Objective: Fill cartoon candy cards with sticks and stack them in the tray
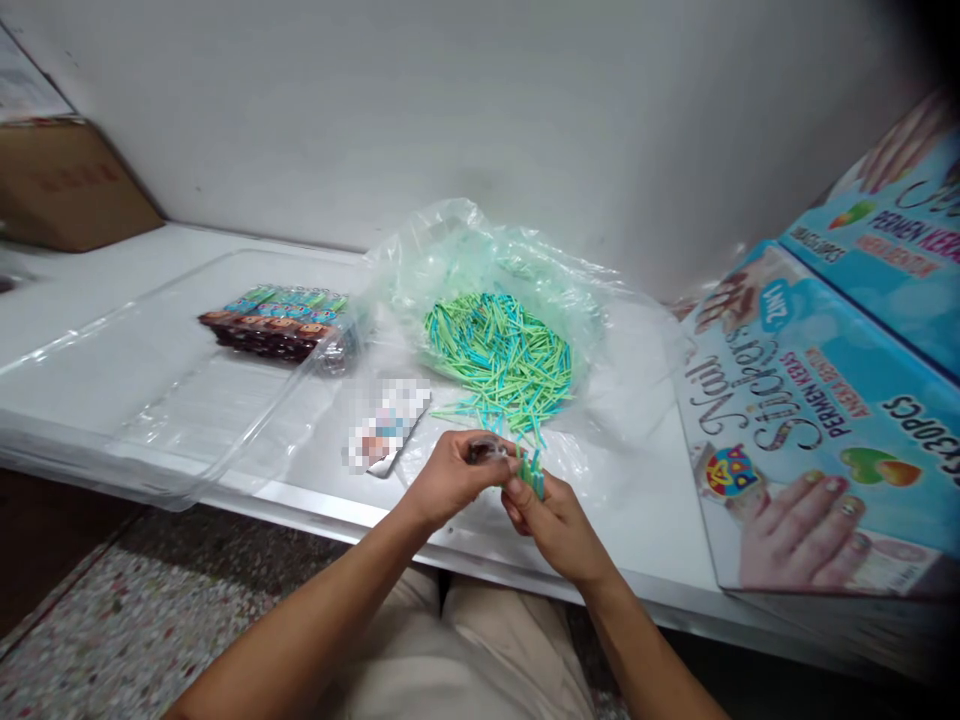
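Observation:
My left hand (452, 473) is closed around a small clear wrapper with something dark in it (486, 449), held just above the white table's front edge. My right hand (551, 518) pinches a small bunch of green and blue sticks (532, 470), touching the left hand's fingertips. Just beyond both hands lies an open clear plastic bag (480, 250) with a heap of the same green and blue sticks (501, 350) spilling toward me.
A clear plastic tray (150, 400) on the left holds rows of packed dark items (274, 322). A small printed card (386, 428) lies beside it. Blue printed boxes (817, 420) stand at the right, a brown carton (67, 185) at far left, the white table (660, 500) against a wall.

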{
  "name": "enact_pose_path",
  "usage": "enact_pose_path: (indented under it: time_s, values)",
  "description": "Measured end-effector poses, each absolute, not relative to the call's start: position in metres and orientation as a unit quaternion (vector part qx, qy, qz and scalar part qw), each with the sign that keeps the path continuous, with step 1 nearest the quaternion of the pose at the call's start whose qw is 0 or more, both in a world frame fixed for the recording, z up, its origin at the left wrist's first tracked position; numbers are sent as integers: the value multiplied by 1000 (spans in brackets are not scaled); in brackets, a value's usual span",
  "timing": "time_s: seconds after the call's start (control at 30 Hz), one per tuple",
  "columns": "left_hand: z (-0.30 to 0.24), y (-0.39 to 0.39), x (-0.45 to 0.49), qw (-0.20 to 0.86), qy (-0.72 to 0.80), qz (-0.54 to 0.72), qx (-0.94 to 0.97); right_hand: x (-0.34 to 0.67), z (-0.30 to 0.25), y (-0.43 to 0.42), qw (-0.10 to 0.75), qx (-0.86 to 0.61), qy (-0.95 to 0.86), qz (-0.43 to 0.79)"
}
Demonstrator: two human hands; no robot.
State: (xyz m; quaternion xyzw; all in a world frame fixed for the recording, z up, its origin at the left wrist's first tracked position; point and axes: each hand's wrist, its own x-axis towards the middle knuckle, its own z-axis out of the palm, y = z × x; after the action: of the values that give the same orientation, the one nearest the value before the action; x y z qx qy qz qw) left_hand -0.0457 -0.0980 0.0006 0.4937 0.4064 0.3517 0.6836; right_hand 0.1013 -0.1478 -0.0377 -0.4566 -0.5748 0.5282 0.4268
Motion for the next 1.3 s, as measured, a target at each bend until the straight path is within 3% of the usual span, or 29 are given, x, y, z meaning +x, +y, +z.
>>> enact_pose_path:
  time_s: [0.33, 1.3]
  values:
    - [-3, -97, -49, 662, 386, 388, 512, 99, -31, -152, 416, -439, -542, 583]
    - [7, -94, -49, 689, 349, 301, 560, 103, -30, -154, 371, -398, -548, 635]
